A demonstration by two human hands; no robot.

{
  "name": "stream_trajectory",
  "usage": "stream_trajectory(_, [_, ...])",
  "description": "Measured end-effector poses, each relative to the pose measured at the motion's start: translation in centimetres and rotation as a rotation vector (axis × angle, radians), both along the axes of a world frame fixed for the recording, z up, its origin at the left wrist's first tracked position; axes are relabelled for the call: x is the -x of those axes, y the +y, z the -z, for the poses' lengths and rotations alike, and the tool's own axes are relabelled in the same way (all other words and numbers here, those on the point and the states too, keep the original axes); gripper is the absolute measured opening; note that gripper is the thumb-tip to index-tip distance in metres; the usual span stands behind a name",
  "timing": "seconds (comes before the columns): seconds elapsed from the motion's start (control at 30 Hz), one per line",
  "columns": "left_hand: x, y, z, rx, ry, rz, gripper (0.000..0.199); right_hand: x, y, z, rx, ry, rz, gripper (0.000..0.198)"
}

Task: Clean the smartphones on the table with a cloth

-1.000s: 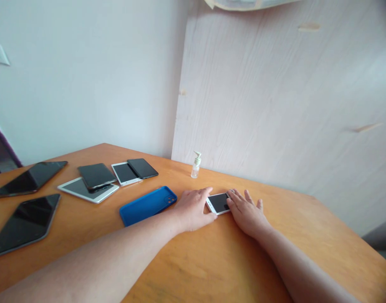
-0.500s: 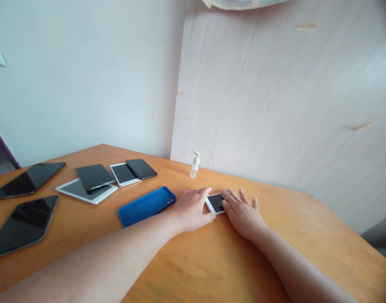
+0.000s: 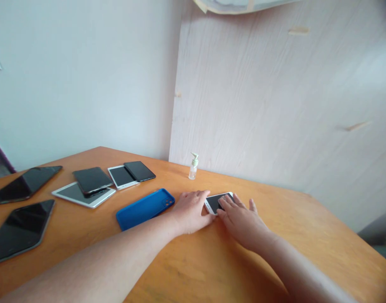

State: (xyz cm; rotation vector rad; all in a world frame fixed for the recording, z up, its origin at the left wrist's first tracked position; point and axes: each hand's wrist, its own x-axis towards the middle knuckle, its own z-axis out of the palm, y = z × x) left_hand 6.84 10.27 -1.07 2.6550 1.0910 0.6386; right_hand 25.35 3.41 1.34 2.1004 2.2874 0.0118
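Note:
A white phone [image 3: 213, 202] with a dark screen lies face up on the wooden table. My left hand [image 3: 192, 210] steadies its left end, fingers along the far corner and thumb at the near corner. Over the screen is my right hand [image 3: 241, 216], its fingers stretched forward and pressing down. A small grey piece [image 3: 221, 203] shows under those fingertips; its kind is too hidden to tell. Just left of my left hand lies a blue phone case [image 3: 144, 207], open side up, partly covered by my forearm.
A clear pump bottle [image 3: 193, 169] stands behind my hands near the wall. At left lie a white tablet [image 3: 65, 191] under a black device [image 3: 92, 180], a white phone [image 3: 119, 176] under a black phone [image 3: 140, 171], and two dark tablets [image 3: 22, 229]. The table edge [image 3: 341, 219] slopes away at right.
My right hand has slid nearer along the screen, uncovering the phone's far right corner. My left hand keeps its place at the phone. The view has shifted slightly.

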Motion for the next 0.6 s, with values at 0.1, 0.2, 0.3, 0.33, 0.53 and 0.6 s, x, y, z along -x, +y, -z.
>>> stream_trajectory(0.1, [0.0, 0.2, 0.2, 0.004, 0.003, 0.007, 0.065, 1.3, -1.1, -0.6, 0.033, 0.085, -0.215, 0.054])
stream_trajectory(0.2, [0.0, 0.2, 0.2, -0.004, -0.001, 0.003, 0.063, 0.6, -1.0, -0.9, 0.037, 0.055, -0.209, 0.053])
stream_trajectory(0.3, [0.0, 0.0, 0.1, -0.016, -0.006, -0.003, 0.061, -1.0, -0.3, -0.9, 0.025, -0.097, -0.047, 0.044])
stream_trajectory(0.33, [0.0, -0.1, 0.1, -0.018, -0.006, -0.003, 0.06, -1.2, -0.2, -0.8, 0.019, -0.139, 0.0, 0.043])
stream_trajectory(0.53, [0.0, -0.2, -0.3, -0.012, -0.002, 0.014, 0.057, 1.4, -2.3, -0.9, 0.004, -0.093, -0.211, 0.054])
stream_trajectory(0.6, [0.1, -0.1, -0.3, -0.016, 0.0, 0.019, 0.055, 1.6, -2.5, -1.0, 0.009, -0.078, -0.255, 0.055])
